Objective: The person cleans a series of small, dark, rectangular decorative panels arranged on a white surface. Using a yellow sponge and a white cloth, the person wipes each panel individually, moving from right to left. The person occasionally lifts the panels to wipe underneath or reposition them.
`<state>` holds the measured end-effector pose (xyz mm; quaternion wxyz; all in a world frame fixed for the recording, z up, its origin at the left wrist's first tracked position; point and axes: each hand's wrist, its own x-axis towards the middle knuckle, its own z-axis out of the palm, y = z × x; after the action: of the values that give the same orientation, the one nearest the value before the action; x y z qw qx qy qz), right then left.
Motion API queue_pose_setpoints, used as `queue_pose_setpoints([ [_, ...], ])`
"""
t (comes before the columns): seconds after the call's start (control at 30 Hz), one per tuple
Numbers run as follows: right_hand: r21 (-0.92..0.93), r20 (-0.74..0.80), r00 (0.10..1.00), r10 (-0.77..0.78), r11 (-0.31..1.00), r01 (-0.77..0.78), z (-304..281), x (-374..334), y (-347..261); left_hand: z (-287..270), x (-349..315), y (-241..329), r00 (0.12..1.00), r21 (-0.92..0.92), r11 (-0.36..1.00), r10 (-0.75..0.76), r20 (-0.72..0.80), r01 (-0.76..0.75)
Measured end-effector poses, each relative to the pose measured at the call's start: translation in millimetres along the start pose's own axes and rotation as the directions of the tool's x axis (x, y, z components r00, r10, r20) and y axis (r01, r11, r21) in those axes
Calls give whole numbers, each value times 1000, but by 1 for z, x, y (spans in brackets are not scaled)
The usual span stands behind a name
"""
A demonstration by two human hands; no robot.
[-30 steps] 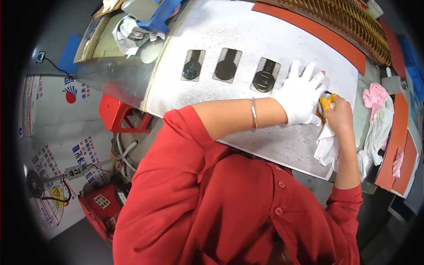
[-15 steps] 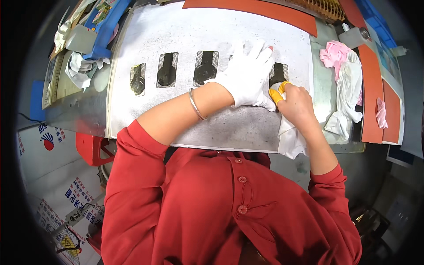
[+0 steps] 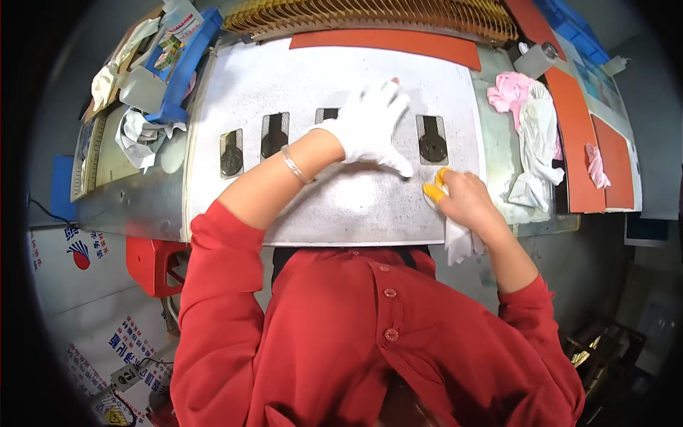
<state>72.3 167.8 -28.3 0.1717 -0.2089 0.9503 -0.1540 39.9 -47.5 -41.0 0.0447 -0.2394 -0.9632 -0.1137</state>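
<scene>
A gloved left hand (image 3: 370, 132), fingers apart, spreads over the middle of a white sheet (image 3: 320, 220), half-hiding a dark piece (image 3: 327, 114); toward the sheet's near-right corner, the right hand (image 3: 466, 199) clamps a white cloth (image 3: 461, 243). The rightmost piece (image 3: 432, 142), partly covered half a second ago, lies exposed on the sheet's right; which pieces are done or left cannot be told.

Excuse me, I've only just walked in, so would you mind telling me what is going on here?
A person in red sleeves is working at a white sheet spread on a table. The white-gloved left hand is spread over the sheet, partly hiding one dark piece. The right hand, with yellow covers on its fingertips, holds a white cloth just below the rightmost dark piece. Two more dark pieces lie to the left.
</scene>
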Motion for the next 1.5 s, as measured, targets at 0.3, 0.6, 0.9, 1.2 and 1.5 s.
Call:
queue_pose_setpoints([
  [0.3,78,-337,935,-106,987,140,-3,56,-43,-9,-56,-35,993,59,992,-112,-34,113],
  [0.6,-5,-184,983,10,1000,-11,12,119,-74,-6,-51,-35,990,59,991,-118,-78,123],
  [0.9,18,-134,988,75,997,-74,18,111,-79,0,-48,-41,992,64,994,-86,-96,92],
  [1.2,19,-165,986,36,999,-33,27,90,-80,-3,-46,-44,997,111,993,49,-63,-42],
  [1.5,51,-183,983,18,999,-9,39,65,-81,-10,-43,-44,993,161,980,110,33,-114],
])
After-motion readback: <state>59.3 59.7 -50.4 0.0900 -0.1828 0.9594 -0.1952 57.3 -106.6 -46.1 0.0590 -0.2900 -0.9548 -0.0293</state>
